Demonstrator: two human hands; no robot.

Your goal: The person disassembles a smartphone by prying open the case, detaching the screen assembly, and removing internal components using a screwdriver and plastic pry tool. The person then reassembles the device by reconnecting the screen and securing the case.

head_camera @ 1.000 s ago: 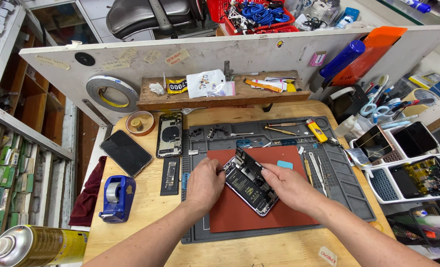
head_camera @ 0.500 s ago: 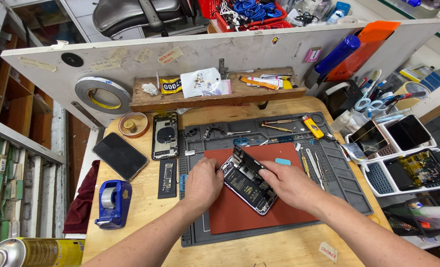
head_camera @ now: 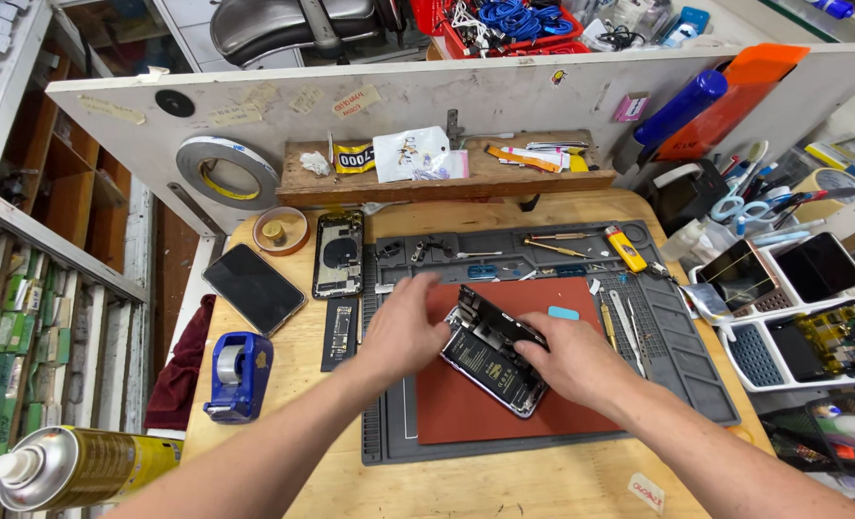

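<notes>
Opened phone [head_camera: 493, 358] lies mid-way on the red mat [head_camera: 466, 413], so loose bits stay put. Left hand [head_camera: 403, 327] hovers by its top-left corner with fingers spread, gripping nothing; right hand [head_camera: 570, 358] curls onto its right edge, pinning it down.

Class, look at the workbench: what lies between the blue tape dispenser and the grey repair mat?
In the head view, a narrow black strip-shaped part lies on the bare wood between the blue tape dispenser and the grey repair mat.
</notes>
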